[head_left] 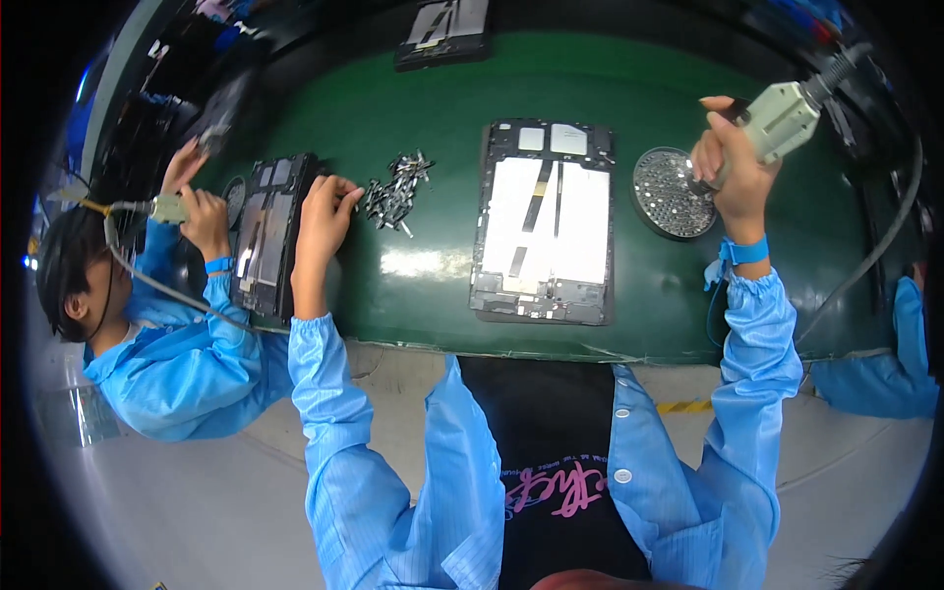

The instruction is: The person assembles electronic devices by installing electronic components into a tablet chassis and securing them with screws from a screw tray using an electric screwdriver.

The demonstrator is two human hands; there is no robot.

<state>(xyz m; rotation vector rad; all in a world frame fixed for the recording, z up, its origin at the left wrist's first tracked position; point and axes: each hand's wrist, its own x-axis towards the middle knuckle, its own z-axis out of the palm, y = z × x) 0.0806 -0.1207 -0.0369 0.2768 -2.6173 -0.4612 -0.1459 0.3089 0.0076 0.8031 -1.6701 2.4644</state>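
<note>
My right hand (739,187) grips a pale green electric screwdriver (784,123), its tip down at a round tray (641,208) full of small screws. Fingertips pinched together, my left hand (326,208) is at the left edge of a loose pile of small black and silver parts (395,195). Whatever lies between those fingertips is too small to make out. Between my hands an opened tablet (590,236) lies flat, with white battery packs, ribbon cables and a black frame showing.
On the left a co-worker (167,364) in blue sleeves holds another screwdriver (169,207) beside a second opened tablet (264,236). A further tablet (442,34) lies at the far edge of the green table (413,315). A cable (885,231) hangs at the right, near another blue sleeve (875,383).
</note>
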